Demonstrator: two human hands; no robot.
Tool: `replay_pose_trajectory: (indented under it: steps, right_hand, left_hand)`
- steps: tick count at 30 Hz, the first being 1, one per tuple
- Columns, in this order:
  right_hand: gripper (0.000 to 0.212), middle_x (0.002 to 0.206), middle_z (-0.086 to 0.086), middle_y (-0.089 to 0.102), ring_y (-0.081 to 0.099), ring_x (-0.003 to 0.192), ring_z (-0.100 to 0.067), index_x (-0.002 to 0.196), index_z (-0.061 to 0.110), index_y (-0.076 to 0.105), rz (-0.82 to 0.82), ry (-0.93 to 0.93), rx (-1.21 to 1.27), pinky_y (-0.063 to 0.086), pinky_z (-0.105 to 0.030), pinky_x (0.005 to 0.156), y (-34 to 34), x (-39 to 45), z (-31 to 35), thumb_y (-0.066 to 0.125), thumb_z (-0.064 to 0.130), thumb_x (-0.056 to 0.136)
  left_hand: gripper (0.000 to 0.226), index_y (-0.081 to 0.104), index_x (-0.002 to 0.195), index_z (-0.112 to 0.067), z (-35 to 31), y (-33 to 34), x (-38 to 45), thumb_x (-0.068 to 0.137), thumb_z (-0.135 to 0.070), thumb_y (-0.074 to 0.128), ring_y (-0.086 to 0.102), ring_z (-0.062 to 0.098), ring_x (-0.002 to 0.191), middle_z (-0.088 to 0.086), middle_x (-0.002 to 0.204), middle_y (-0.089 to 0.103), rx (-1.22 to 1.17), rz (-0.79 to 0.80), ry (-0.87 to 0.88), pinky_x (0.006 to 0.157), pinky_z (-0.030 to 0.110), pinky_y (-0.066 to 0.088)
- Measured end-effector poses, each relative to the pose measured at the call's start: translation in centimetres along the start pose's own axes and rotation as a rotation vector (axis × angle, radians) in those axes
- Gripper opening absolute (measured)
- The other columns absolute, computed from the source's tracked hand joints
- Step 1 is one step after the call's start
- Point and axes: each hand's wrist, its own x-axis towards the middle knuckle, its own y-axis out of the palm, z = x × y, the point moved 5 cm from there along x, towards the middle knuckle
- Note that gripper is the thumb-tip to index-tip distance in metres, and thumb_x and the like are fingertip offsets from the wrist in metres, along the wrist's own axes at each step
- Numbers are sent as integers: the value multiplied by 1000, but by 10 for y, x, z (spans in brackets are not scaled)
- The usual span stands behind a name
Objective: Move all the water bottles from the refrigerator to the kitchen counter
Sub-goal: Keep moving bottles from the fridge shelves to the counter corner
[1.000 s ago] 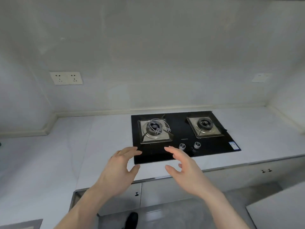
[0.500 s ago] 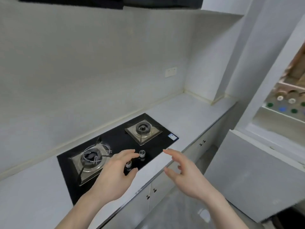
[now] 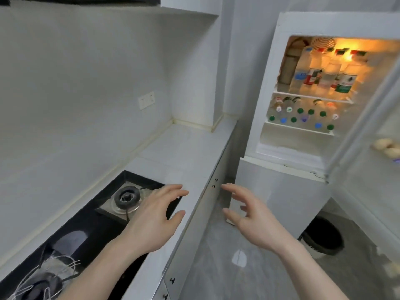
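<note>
Head view: left hand [image 3: 151, 215] out in front above the near edge of the desk [image 3: 184, 148], over the black hob [image 3: 91, 221], palm turned inward, fingers loosely spread and slightly bent, thumb below; grip wide, nothing in it. Right hand [image 3: 251, 217] level with it just to the right, above the grey floor [image 3: 227, 267] between desk and refrigerator [image 3: 279, 191], palm facing the left hand, fingers spread and slightly curved; grip likewise wide and holding nothing. Both forearms bare, reaching in from the near edge.

Far right: refrigerator with its upper door [image 3: 368, 148] swung wide, interior lit orange. Water bottles [image 3: 324, 74] upright on the upper shelf, touching one another, labels red, green and blue. More bottles [image 3: 300, 115] on the shelf below, seen mostly as green, blue and white caps. Both sets well apart from the hands.

Dark round bin [image 3: 324, 239] on the floor near the refrigerator's lower right. Wall socket [image 3: 146, 100] on the far wall above the desk.
</note>
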Motion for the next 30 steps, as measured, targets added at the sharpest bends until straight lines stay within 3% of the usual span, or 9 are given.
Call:
replay_pose_trajectory:
  steps: [10,21,27,30]
  right_hand:
    - [51,144,36,46,49,130,9,140,52,51,-207,67,30,42,-20,108,-116,53,-60,67,27,99]
    - [50,143,32,48,51,131,5,142,51,50,-316,17,-24,47,-30,111,-269,137,-135,67,31,99]
    - [51,142,27,51,52,127,7,141,47,54,-407,2,5,48,-25,106,-334,172,-159,68,23,98]
    - [53,141,27,50,52,126,4,139,46,54,-458,-10,-4,48,-26,105,-361,194,-171,70,20,97]
  left_hand:
    - [42,53,140,-43,-86,39,154,99,-35,60,32,-5,140,-31,151,38,-22,49,201,110,12,22]
    - [43,54,139,-43,-196,86,327,97,-37,62,41,0,138,-28,152,41,-61,19,305,113,27,37]
    - [43,57,138,-38,-241,105,401,96,-33,65,65,8,110,-27,147,44,-120,40,317,94,16,42]
    - [43,58,137,-36,-258,113,445,95,-31,67,53,2,121,-23,145,48,-119,20,363,102,19,38]
